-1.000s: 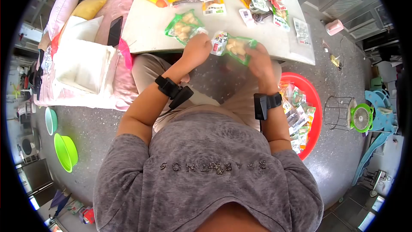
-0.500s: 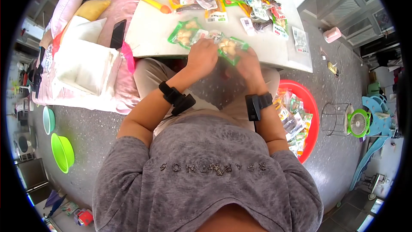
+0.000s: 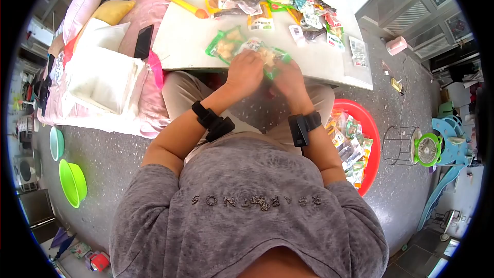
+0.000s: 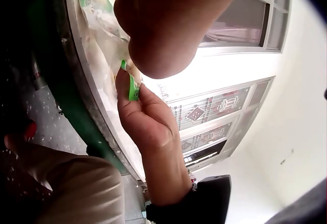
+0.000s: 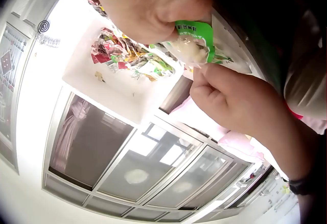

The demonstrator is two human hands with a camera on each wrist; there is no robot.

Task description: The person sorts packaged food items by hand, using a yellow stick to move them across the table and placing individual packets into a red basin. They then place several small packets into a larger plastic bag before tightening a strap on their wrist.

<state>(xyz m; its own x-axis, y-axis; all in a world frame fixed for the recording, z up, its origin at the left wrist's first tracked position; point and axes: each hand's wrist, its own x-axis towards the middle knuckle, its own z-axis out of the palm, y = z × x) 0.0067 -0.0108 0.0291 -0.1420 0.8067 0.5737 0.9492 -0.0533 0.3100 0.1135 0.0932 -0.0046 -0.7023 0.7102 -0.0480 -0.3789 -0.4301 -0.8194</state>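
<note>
A clear, green-edged food packet (image 3: 270,56) with pale pieces inside is held between both hands at the table's near edge. My right hand (image 3: 289,78) pinches its green edge (image 4: 134,88) between thumb and fingers, as the left wrist view shows. My left hand (image 3: 246,69) grips the packet's other end, thumb and fingers together at its edge in the right wrist view. A second green-edged packet (image 3: 225,47) of similar pale pieces lies on the table just beyond the left hand, overlapping the held one in the head view.
Several mixed snack packets (image 3: 261,19) lie across the far side of the white table (image 3: 180,46). A red basin (image 3: 374,144) full of packets stands on the floor at right. At left, a pink-covered bed holds folded white cloth (image 3: 98,90) and a phone (image 3: 144,41).
Both hands have drawn closer together, the right one moving left. The held packet has shifted left towards the packet on the table, which stays put.
</note>
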